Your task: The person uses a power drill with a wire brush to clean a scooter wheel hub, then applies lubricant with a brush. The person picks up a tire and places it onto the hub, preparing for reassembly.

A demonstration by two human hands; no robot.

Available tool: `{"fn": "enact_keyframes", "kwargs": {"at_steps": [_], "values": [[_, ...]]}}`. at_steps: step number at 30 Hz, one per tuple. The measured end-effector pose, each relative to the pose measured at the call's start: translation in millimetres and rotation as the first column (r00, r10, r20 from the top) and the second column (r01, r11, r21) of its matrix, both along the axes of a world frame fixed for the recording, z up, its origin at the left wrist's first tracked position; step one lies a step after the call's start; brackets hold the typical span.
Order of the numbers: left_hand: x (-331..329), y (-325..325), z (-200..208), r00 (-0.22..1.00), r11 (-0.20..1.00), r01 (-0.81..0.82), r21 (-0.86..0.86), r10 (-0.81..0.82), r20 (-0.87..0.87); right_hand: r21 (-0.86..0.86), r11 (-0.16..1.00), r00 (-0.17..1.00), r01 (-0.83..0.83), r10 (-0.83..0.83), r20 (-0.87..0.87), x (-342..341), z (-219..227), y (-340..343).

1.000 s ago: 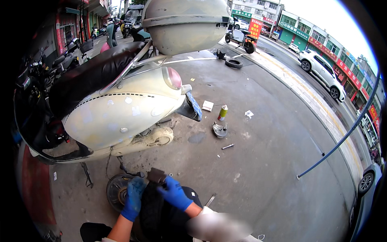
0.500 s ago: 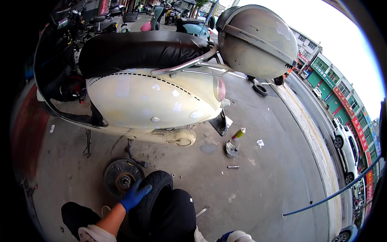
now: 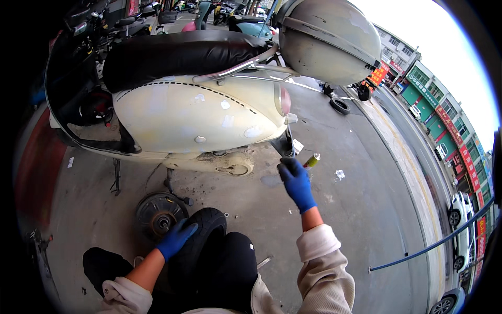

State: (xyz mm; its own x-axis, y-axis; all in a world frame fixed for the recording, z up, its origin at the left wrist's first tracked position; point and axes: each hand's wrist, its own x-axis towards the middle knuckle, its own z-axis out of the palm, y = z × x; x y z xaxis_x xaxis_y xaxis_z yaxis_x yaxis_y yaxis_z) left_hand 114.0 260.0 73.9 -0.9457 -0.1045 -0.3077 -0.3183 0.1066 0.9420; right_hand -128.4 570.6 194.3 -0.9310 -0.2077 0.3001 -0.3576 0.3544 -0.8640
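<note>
My left hand (image 3: 177, 242), in a blue glove, grips the tread of a black tyre (image 3: 210, 222) standing against my dark-trousered leg. Just left of the tyre, a round dark wheel hub (image 3: 162, 219) with a central axle lies on the ground. My right arm reaches forward, and the blue-gloved right hand (image 3: 296, 183) is below the scooter's rear mudguard (image 3: 283, 144). Its fingers are curled in, and whatever they may hold is hidden. Right behind this hand stands a yellow-green spray can (image 3: 312, 160).
A cream scooter (image 3: 193, 118) with a black seat and a rear top box (image 3: 329, 42) spans the area ahead. Another tyre (image 3: 340, 105) lies at the far right. A blue hose (image 3: 434, 246) crosses the right side. Parked scooters line the back; cars stand along the road.
My right hand has come up from the lower edge and stretched forward, now covering the metal part and bolt on the ground. My left hand stays on the tyre. The view has tipped slightly downward.
</note>
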Motion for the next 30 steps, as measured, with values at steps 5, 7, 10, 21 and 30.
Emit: {"fn": "enact_keyframes", "kwargs": {"at_steps": [5,7,10,21,30], "values": [[9.3,-18.3,-52.3,0.929,0.978,-0.174,-0.115,0.124,-0.348,-0.006,0.975,0.913,-0.224,0.212,0.349,90.7,-90.4,-86.6],[0.2,-19.6,-34.7,0.996,0.993,-0.093,-0.072,0.092,-0.015,0.044,0.967,0.924,-0.25,0.224,0.31,113.4,-112.8,-96.9],[8.6,-18.6,-34.6,0.98,0.964,-0.185,-0.193,0.196,0.038,0.208,0.933,0.952,-0.294,0.305,-0.022,133.7,-126.2,-128.7],[-12.9,-36.2,36.6,0.933,0.552,0.345,-0.759,-0.111,0.343,0.348,0.866,0.878,-0.36,0.441,-0.188,150.5,-137.1,-170.7],[-35.0,-183.5,-0.8,0.813,0.764,-0.578,-0.287,0.508,-0.285,0.268,0.915,0.923,-0.301,0.35,-0.159,139.6,-144.3,-158.2]]}}
